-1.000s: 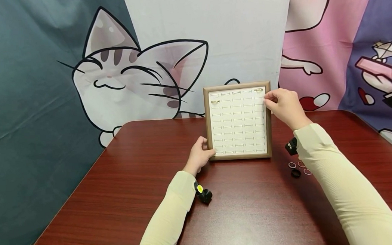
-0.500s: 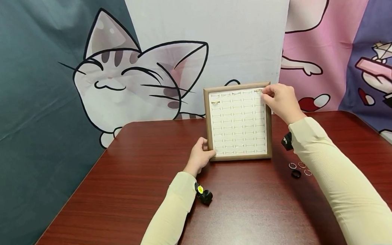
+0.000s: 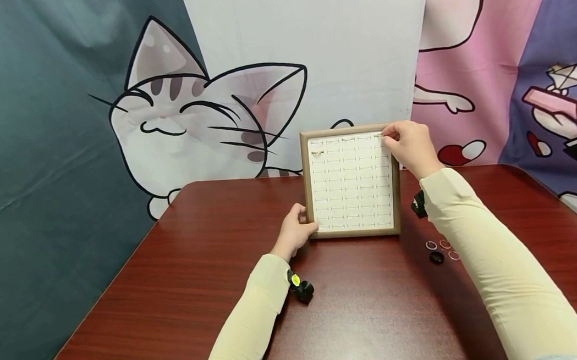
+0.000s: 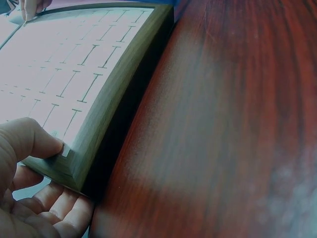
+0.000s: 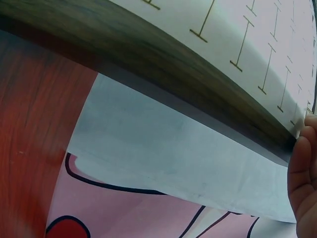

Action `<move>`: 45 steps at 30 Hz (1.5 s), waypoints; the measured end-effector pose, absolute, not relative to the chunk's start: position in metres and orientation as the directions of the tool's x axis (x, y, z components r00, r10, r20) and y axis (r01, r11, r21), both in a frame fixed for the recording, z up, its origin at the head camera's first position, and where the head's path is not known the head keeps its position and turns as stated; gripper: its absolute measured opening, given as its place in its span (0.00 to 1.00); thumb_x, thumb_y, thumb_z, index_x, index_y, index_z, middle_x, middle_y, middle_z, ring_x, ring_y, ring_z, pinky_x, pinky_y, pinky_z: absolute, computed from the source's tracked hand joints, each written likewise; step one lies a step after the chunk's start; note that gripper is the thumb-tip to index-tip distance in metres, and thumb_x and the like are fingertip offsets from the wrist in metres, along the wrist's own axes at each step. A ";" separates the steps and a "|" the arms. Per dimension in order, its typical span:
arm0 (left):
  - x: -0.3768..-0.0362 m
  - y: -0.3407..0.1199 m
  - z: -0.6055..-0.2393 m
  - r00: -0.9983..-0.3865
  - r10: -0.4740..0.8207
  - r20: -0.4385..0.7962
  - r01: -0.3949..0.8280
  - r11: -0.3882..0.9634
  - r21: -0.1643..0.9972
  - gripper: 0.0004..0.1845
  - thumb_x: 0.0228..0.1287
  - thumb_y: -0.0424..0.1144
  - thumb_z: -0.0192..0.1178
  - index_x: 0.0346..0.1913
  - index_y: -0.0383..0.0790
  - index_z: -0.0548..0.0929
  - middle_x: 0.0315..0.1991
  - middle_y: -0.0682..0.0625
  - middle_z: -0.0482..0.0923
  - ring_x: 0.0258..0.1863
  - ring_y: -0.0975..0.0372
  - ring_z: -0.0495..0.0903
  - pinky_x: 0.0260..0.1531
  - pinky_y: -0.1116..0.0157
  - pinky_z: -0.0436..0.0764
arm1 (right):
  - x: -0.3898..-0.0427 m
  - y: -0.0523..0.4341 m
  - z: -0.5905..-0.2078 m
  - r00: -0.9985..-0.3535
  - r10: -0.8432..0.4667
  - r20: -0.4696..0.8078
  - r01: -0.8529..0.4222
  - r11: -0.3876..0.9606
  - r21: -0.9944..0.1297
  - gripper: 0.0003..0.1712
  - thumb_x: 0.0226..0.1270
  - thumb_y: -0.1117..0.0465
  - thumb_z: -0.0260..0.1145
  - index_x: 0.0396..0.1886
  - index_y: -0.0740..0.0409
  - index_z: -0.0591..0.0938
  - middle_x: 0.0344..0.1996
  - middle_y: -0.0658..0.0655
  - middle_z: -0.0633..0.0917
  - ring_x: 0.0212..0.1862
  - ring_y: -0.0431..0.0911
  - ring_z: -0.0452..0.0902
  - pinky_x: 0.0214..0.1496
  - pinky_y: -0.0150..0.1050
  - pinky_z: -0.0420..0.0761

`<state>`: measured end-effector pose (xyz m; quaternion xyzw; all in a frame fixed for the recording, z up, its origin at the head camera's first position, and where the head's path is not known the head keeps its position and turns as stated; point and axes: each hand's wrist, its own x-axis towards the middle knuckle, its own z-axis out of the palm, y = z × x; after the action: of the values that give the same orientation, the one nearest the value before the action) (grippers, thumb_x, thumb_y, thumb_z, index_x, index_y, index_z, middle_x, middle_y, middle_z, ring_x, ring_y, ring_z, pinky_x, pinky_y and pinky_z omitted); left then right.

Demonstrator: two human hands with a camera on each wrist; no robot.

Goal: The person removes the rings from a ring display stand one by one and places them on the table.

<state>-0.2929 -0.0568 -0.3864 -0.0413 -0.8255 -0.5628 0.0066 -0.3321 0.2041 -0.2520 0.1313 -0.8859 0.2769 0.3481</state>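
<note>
In the head view a square ring board (image 3: 356,233) stands upright on the table (image 3: 376,312), its light-brown wooden frame edging a white panel lined with rows of short slits. One gold ring (image 3: 318,153) sits near its upper left corner; another, the corner ring (image 3: 379,136), shows partly in the top right slot. The right hand (image 3: 412,144) pinches there, thumb and forefinger narrow on the corner ring. The left hand (image 3: 294,234) grips the lower left corner. Four loose rings (image 3: 436,257), one black, lie near the right sleeve (image 3: 488,245). The table is glossy reddish-brown; behind hangs a printed cloth (image 3: 259,22) with a smiling cat.

In the left wrist view, the thumb presses the board's front corner, the other fingers curled behind and below its edge.

In the right wrist view, the frame crosses diagonally and fingertips reach the panel's far corner; their hold cannot be told there.
</note>
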 end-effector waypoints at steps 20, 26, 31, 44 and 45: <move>-0.293 -0.056 -0.388 -0.996 0.068 0.053 0.075 0.367 0.927 0.17 0.51 0.30 0.63 0.44 0.40 0.70 0.42 0.42 0.78 0.38 0.57 0.76 0.31 0.68 0.73 | -0.332 0.200 -0.251 -0.759 -0.037 0.651 -0.395 0.821 -0.413 0.09 0.56 0.70 0.56 0.32 0.69 0.81 0.31 0.66 0.82 0.37 0.57 0.75 0.42 0.49 0.72; -0.293 -0.056 -0.389 -0.996 0.060 0.060 0.078 0.356 0.931 0.17 0.50 0.29 0.63 0.43 0.39 0.70 0.42 0.41 0.78 0.38 0.56 0.76 0.32 0.67 0.74 | -0.332 0.199 -0.252 -0.724 -0.078 0.685 -0.427 0.831 -0.356 0.08 0.58 0.70 0.56 0.31 0.69 0.80 0.29 0.67 0.81 0.34 0.58 0.75 0.40 0.50 0.72; -0.293 -0.056 -0.389 -0.996 0.057 0.061 0.078 0.359 0.930 0.17 0.50 0.29 0.63 0.43 0.39 0.70 0.41 0.41 0.78 0.38 0.56 0.76 0.32 0.68 0.74 | -0.332 0.199 -0.253 -0.717 -0.093 0.691 -0.443 0.826 -0.349 0.07 0.59 0.71 0.54 0.31 0.70 0.79 0.29 0.67 0.79 0.34 0.58 0.74 0.41 0.51 0.72; -0.293 -0.056 -0.388 -0.997 0.062 0.051 0.069 0.347 0.935 0.17 0.50 0.29 0.63 0.43 0.39 0.70 0.41 0.41 0.78 0.38 0.56 0.76 0.31 0.68 0.74 | -0.333 0.200 -0.258 -0.731 -0.113 0.673 -0.450 0.821 -0.350 0.07 0.62 0.72 0.51 0.34 0.72 0.75 0.33 0.68 0.76 0.38 0.60 0.70 0.44 0.53 0.70; -0.293 -0.056 -0.388 -0.997 0.062 0.051 0.069 0.345 0.936 0.17 0.50 0.29 0.63 0.43 0.39 0.70 0.41 0.41 0.78 0.38 0.56 0.76 0.31 0.68 0.74 | -0.333 0.200 -0.258 -0.733 -0.114 0.671 -0.449 0.822 -0.351 0.07 0.62 0.72 0.51 0.35 0.72 0.75 0.33 0.69 0.75 0.38 0.60 0.70 0.45 0.53 0.69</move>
<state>-0.2928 -0.0560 -0.3880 -0.0399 -0.8201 -0.5708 0.0032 -0.3332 0.1995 -0.2580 0.1574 -0.8955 0.2538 0.3300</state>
